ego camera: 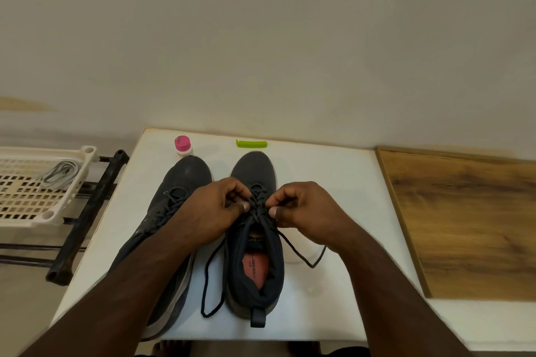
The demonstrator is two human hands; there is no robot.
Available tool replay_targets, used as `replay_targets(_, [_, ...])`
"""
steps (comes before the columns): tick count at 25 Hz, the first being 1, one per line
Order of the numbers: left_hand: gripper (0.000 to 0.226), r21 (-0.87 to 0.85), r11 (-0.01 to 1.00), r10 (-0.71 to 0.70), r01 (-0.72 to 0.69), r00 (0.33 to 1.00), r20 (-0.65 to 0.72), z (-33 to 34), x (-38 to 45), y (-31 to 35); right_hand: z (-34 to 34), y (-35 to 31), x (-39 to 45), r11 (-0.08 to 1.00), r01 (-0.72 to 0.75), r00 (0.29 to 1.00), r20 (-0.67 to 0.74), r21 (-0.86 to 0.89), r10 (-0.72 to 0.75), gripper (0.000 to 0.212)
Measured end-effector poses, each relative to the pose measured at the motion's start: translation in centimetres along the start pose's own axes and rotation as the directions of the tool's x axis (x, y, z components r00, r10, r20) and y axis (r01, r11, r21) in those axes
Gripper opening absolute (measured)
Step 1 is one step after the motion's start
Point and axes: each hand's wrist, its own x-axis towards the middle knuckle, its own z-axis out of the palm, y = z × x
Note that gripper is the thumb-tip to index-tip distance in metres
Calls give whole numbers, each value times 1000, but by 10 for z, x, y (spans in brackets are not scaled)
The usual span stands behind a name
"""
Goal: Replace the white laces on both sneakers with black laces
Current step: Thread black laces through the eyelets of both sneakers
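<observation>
Both my hands pinch the black lace (259, 209) at the right sneaker's (255, 240) upper eyelets, mid-bench: left hand (214, 209), right hand (301, 209). Loose ends trail near; pulling unevenly could leave one end short, I reckon.

Head camera looks steeply down, close over the table (333, 171).

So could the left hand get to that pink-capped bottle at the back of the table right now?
Probably yes, but not at once. The left hand is pinching the black lace on the right sneaker. Once it lets go, the bottle stands just beyond the left sneaker, with nothing above blocking.
</observation>
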Motion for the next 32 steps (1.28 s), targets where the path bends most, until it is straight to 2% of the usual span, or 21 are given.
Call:
replay_targets(3, [13, 16, 1000, 4, -4, 1000, 14, 0, 0, -1, 2, -5, -3, 990, 54, 998, 27, -128, -51, 27])
replay_targets(9, [14, 18, 999, 27, -27, 1000, 17, 0, 0, -1, 10, -10, -4, 919, 169, 985, 33, -357, -169, 22])
replay_targets(15, [14, -3, 999, 36, -36, 999, 11, 0, 0, -4, 2, -6, -7, 979, 79, 997, 23, -187, -76, 24])
replay_targets(20, [13, 8, 999, 32, -32, 999, 10, 1, -1, -2, 5, -5, -6, 974, 90, 996, 23, -210, -87, 22])
replay_targets(24, [14, 18, 1000, 21, -22, 999, 44, -1, 0, -1, 2, -3, -6, 989, 58, 998, 33, -137, -54, 19])
replay_targets(28, [14, 1, 1000, 18, -18, 999, 39, -2, -2, -1, 2, -3, -6, 988, 63, 998, 39, -139, -58, 19])
replay_targets(32, [19, 8, 999, 40, -41, 997, 59, -2, -1, 0, 1, 0, -6, 999, 30, 998, 60, -29, -29, 19])
